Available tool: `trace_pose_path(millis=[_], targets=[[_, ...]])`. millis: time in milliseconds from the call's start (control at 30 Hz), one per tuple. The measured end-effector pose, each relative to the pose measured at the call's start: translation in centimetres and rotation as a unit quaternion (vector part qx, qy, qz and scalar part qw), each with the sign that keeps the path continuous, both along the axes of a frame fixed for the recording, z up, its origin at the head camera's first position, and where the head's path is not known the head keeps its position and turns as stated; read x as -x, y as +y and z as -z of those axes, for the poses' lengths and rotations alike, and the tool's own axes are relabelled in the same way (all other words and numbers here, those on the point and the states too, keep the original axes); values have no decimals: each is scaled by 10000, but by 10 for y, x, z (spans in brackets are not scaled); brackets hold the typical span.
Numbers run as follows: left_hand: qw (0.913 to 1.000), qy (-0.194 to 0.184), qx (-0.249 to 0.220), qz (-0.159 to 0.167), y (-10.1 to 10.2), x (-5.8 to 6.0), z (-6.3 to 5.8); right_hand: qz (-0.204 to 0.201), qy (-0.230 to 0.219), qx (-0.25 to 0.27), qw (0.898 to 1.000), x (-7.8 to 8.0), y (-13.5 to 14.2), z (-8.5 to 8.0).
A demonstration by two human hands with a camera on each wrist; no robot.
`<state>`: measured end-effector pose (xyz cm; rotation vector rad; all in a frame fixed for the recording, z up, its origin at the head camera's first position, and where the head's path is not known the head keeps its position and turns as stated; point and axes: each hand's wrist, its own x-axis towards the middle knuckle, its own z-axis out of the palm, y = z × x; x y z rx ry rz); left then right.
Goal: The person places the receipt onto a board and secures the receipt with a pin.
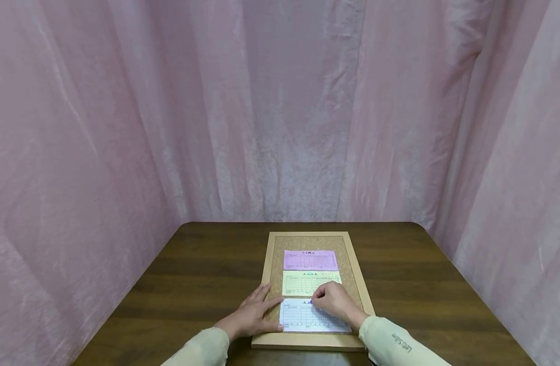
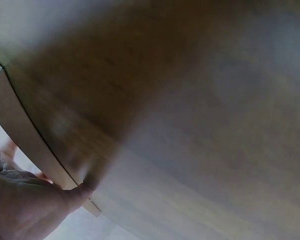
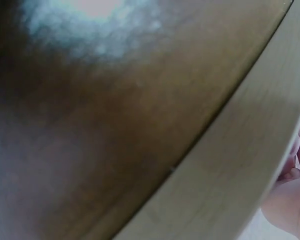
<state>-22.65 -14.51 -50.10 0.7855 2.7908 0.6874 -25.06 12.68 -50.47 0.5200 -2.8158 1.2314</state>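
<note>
A wood-framed cork board (image 1: 353, 264) lies on the table, bearing a pink printed slip (image 1: 303, 262), a pale green slip (image 1: 298, 284) and, nearest me, a white slip (image 1: 296, 320). My right hand (image 1: 333, 300) pinches a small purple push pin (image 1: 311, 302) at the top middle of the white slip. Whether its point is in the cork is hidden. With fingers spread, my left hand (image 1: 252, 315) rests on the board's left frame, and its fingertips touch the white slip's left edge. The wrist views show parts of the left hand (image 2: 35, 205) and right hand (image 3: 290, 200) beside the frame.
The brown wooden table (image 1: 207, 264) extends on both sides of the board. Pink curtains (image 1: 280, 127) hang behind the table and along both sides. A small dark spot and a light blue one mark the tops of the pink and green slips.
</note>
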Motion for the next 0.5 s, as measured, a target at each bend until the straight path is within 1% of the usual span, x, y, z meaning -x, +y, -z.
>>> trace_pose_path(millis=[133,267,500], targets=[[9999,-108,-23,1,0,-3,0,-6,-17,-12,10000,-4,0,-1],[9997,-245,17,19,-5,-3,-2,-14,-72,-30,10000,-5,-4,-1],[9997,-184,96,121,-12,0,-8,-63,112,-137,9998,-3,-8,-4]])
